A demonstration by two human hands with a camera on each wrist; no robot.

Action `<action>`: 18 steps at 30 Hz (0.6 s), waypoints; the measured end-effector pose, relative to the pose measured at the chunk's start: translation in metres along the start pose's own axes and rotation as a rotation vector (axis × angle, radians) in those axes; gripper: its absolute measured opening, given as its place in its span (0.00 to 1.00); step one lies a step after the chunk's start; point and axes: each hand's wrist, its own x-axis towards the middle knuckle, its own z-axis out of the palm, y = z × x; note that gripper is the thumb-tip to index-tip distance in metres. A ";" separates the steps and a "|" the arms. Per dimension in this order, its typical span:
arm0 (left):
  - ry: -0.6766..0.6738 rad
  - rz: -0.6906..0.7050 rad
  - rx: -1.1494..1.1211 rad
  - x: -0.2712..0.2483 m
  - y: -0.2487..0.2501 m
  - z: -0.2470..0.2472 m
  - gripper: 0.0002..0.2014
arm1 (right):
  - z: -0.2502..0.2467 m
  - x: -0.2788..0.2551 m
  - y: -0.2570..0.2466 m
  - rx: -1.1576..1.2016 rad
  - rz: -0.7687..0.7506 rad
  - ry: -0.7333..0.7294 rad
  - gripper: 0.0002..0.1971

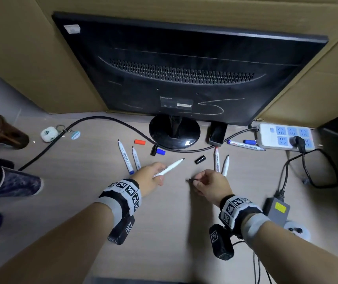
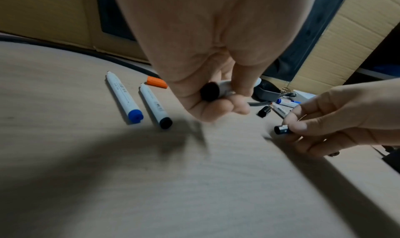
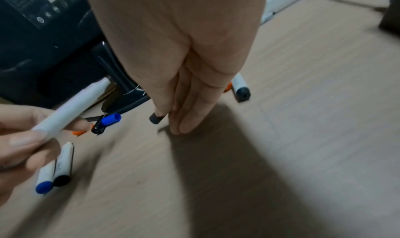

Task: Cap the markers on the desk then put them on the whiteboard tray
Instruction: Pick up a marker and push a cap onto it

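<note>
The uncapped black marker (image 1: 169, 167) is up off the table (image 1: 164, 222), gripped in the left hand (image 1: 150, 177) with the fingers (image 2: 218, 107) curled round the back end of the barrel, tip pointing up and right toward the monitor. There's print along the barrel but it's too blurry to read. The right hand (image 1: 210, 185) is just across from it, pinching a black cap (image 2: 281, 129) between thumb and fingertips, low over the table. Cap and marker tip are near each other but apart.

Left of the held marker, two more uncapped ones lie side by side: one with a blue end (image 1: 125, 157), one with a black end (image 1: 136, 158). Small printing on both, can't make it out. Behind them there's an orange cap (image 1: 140, 142), then a black cap (image 1: 154, 150) and a blue cap (image 1: 160, 151) touching each other by the monitor's round base. Another loose black cap (image 1: 200, 159) sits between the hands and the base.

On the right, a red-tipped marker (image 1: 216, 160) reads "deli" on its barrel, with a black-tipped marker (image 1: 226, 165) next to it. Further back, a blue marker (image 1: 246, 145) lies in front of the white power strip (image 1: 285, 136).

The monitor (image 1: 184, 68) faces away; its back sticker looks like "FOXCONN", though I wouldn't swear to it. Chalky scribbles are drawn across its back.
</note>
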 end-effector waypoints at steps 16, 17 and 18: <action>0.046 0.067 0.105 0.007 -0.002 0.000 0.08 | -0.013 -0.007 -0.021 0.561 0.005 -0.087 0.08; 0.049 0.070 0.114 0.007 0.000 0.000 0.08 | -0.014 -0.008 -0.022 0.563 0.002 -0.092 0.08; 0.049 0.067 0.123 0.008 0.000 -0.001 0.08 | -0.015 -0.008 -0.023 0.562 0.002 -0.092 0.08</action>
